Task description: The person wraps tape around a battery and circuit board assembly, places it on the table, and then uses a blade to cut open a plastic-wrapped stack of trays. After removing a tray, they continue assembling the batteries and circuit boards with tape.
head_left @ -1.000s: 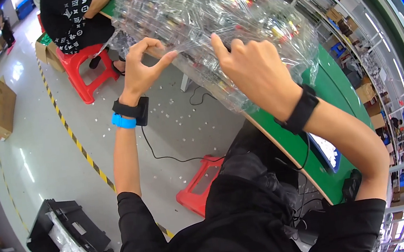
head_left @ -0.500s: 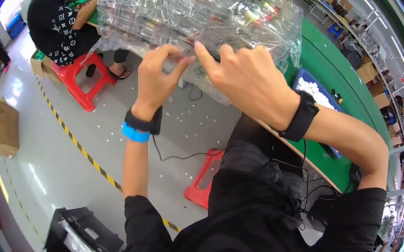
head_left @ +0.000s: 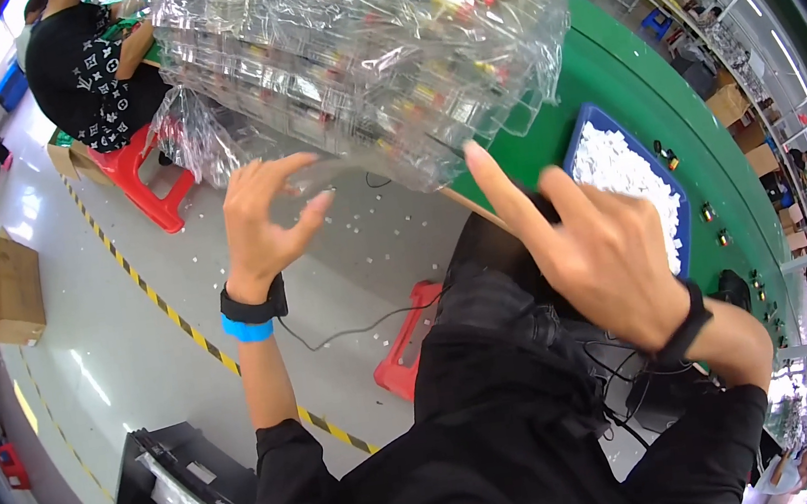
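Two open hands under clear trays (head_left: 349, 57) stacked at green bench (head_left: 647, 101) edge — left hand (head_left: 263, 219) curled, touching underside; right hand (head_left: 595, 249) splayed just below, grasping nothing. Blue bin (head_left: 677, 218) of white bits beside.

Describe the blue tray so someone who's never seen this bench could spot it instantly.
Find the long green workbench running along the person's right side. On it, just beyond the right hand and to the right of the big stack of clear plastic packs, sits the blue tray. It is the only blue rectangular container there, heaped with small white pieces.
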`<action>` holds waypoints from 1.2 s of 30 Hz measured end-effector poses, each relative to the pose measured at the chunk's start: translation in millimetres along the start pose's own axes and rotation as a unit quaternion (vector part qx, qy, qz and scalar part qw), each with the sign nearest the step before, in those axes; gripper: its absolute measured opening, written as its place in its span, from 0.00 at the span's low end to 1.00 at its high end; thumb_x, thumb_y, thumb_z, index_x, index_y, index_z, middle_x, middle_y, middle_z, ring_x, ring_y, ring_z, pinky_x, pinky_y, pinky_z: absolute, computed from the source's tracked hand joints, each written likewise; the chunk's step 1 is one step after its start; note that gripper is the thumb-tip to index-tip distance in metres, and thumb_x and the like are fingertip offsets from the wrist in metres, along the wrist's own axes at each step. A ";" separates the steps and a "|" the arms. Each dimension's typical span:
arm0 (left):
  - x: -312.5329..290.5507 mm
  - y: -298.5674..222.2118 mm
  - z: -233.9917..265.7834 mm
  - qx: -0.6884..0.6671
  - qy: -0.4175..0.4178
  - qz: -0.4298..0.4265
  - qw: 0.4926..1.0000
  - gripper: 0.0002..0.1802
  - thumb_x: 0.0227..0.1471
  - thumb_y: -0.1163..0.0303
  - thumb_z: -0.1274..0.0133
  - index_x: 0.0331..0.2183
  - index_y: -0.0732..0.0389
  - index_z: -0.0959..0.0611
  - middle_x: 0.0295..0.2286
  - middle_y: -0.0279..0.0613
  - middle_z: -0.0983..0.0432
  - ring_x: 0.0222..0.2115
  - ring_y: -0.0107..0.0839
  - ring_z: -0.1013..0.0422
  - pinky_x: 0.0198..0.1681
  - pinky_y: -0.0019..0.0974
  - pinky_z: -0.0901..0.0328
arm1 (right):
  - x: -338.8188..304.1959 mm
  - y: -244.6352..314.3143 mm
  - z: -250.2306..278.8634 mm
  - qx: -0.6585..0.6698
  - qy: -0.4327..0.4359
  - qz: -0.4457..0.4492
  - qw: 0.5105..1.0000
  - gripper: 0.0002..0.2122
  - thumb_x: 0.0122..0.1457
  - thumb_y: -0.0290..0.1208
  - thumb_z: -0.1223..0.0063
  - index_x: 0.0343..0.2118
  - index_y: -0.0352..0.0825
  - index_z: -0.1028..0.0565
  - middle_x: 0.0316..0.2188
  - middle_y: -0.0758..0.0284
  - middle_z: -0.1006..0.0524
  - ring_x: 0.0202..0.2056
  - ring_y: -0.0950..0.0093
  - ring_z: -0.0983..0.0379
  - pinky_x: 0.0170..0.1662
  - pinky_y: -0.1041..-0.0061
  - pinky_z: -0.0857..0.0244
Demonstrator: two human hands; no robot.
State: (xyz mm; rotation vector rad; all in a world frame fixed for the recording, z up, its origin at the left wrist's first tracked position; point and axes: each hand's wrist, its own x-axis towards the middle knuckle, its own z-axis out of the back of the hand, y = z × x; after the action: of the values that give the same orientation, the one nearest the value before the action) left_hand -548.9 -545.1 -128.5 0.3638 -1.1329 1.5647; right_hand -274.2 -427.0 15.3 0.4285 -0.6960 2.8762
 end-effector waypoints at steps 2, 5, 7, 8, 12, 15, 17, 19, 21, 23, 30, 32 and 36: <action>18.9 -20.3 -4.7 0.094 0.057 -0.066 0.992 0.17 0.46 0.68 0.35 0.39 0.63 0.19 0.25 0.38 0.27 0.30 0.30 0.30 0.39 0.31 0.36 | 11.8 -1.1 -13.0 0.002 -0.030 0.006 1.000 0.31 0.49 0.24 0.46 0.61 0.42 0.30 0.20 0.70 0.36 0.15 0.77 0.33 0.18 0.75 0.40; 41.2 -37.0 -38.1 0.025 -0.043 -0.086 0.995 0.16 0.47 0.65 0.35 0.37 0.61 0.19 0.27 0.35 0.25 0.30 0.32 0.29 0.38 0.34 0.37 | 38.1 -2.8 -22.0 -0.006 -0.090 0.018 0.996 0.30 0.48 0.24 0.46 0.60 0.41 0.29 0.20 0.70 0.35 0.15 0.77 0.33 0.17 0.75 0.40; 38.5 -48.0 -57.6 -0.162 -0.024 0.048 0.985 0.15 0.48 0.67 0.37 0.39 0.61 0.19 0.27 0.36 0.25 0.31 0.30 0.29 0.37 0.33 0.37 | 51.8 -1.3 -11.9 -0.018 -0.094 0.010 0.995 0.29 0.49 0.25 0.46 0.59 0.39 0.29 0.20 0.70 0.33 0.16 0.77 0.31 0.18 0.76 0.40; 37.8 -54.7 -65.3 -0.254 -0.014 0.116 0.960 0.15 0.49 0.68 0.37 0.40 0.62 0.20 0.27 0.36 0.25 0.31 0.30 0.29 0.36 0.32 0.38 | 54.6 -0.5 -8.3 -0.023 -0.094 0.007 0.995 0.29 0.49 0.25 0.46 0.59 0.38 0.29 0.20 0.69 0.32 0.16 0.77 0.30 0.18 0.77 0.40; 24.1 -88.2 -81.9 -0.269 -0.147 0.156 0.939 0.10 0.51 0.73 0.40 0.38 0.63 0.19 0.27 0.37 0.25 0.31 0.28 0.30 0.35 0.30 0.38 | 56.4 4.2 -4.1 -0.002 -0.061 0.032 0.998 0.28 0.50 0.25 0.45 0.58 0.36 0.29 0.21 0.69 0.30 0.18 0.76 0.27 0.18 0.78 0.40; 31.1 -84.2 -85.3 -0.215 -0.161 0.138 0.953 0.07 0.52 0.75 0.41 0.35 0.63 0.19 0.27 0.37 0.25 0.29 0.28 0.32 0.34 0.30 0.38 | 66.7 0.4 -16.2 -0.056 -0.050 0.035 0.997 0.27 0.50 0.26 0.45 0.58 0.36 0.28 0.21 0.69 0.30 0.18 0.77 0.27 0.18 0.78 0.40; 32.3 -82.8 -86.2 -0.188 -0.167 0.130 0.959 0.05 0.52 0.76 0.41 0.34 0.63 0.19 0.27 0.37 0.25 0.28 0.28 0.32 0.33 0.30 0.38 | 67.7 0.2 -19.9 -0.083 -0.042 0.036 0.995 0.27 0.51 0.27 0.45 0.58 0.36 0.28 0.21 0.69 0.30 0.19 0.77 0.27 0.18 0.79 0.41; 30.6 -83.5 -86.3 -0.196 -0.182 0.118 0.956 0.04 0.51 0.77 0.41 0.32 0.62 0.18 0.26 0.36 0.26 0.27 0.29 0.34 0.34 0.32 0.38 | 57.8 -0.5 -12.6 -0.093 -0.021 0.037 0.995 0.27 0.50 0.27 0.44 0.57 0.36 0.28 0.22 0.69 0.30 0.18 0.78 0.28 0.18 0.79 0.41; 30.2 -82.6 -83.9 -0.198 -0.189 0.114 0.955 0.04 0.50 0.78 0.40 0.31 0.61 0.18 0.25 0.36 0.26 0.27 0.30 0.34 0.34 0.32 0.39 | 44.6 -3.8 -3.5 -0.096 -0.011 0.039 0.995 0.27 0.50 0.28 0.44 0.57 0.36 0.27 0.22 0.69 0.30 0.18 0.78 0.28 0.18 0.79 0.41; 31.4 -80.6 -80.3 -0.143 -0.191 0.059 0.969 0.05 0.49 0.78 0.39 0.31 0.60 0.17 0.25 0.35 0.26 0.28 0.32 0.34 0.35 0.33 0.39 | 30.8 -10.8 3.9 -0.081 -0.005 0.018 0.997 0.26 0.51 0.31 0.43 0.57 0.37 0.27 0.22 0.70 0.31 0.17 0.78 0.29 0.18 0.79 0.40; 34.8 -85.9 -83.5 -0.082 -0.188 0.035 0.978 0.07 0.47 0.78 0.38 0.31 0.59 0.17 0.23 0.34 0.26 0.29 0.34 0.34 0.36 0.36 0.41 | 43.3 -15.6 -2.5 -0.063 -0.044 0.026 0.997 0.28 0.53 0.36 0.40 0.59 0.39 0.29 0.20 0.71 0.34 0.17 0.78 0.30 0.18 0.78 0.40; 36.8 -88.6 -85.2 -0.103 -0.196 0.041 0.974 0.07 0.47 0.78 0.38 0.31 0.58 0.17 0.23 0.34 0.26 0.29 0.34 0.34 0.36 0.37 0.41 | 45.0 -19.0 -4.5 -0.078 -0.051 0.028 0.995 0.29 0.53 0.37 0.40 0.59 0.39 0.29 0.20 0.71 0.34 0.17 0.78 0.30 0.18 0.78 0.40; 36.2 -91.8 -78.1 -0.035 -0.181 -0.013 0.983 0.09 0.45 0.80 0.38 0.31 0.57 0.16 0.23 0.33 0.27 0.29 0.34 0.34 0.36 0.37 0.43 | 32.4 -33.5 -6.9 -0.056 -0.016 0.025 0.998 0.28 0.53 0.32 0.42 0.59 0.39 0.30 0.21 0.70 0.34 0.18 0.78 0.30 0.18 0.77 0.40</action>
State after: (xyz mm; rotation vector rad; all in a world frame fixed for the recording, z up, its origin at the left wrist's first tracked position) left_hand -454.5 -467.9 -97.8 0.6321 -1.4523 1.4664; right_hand -299.5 -391.7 33.6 0.4501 -0.8811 2.8637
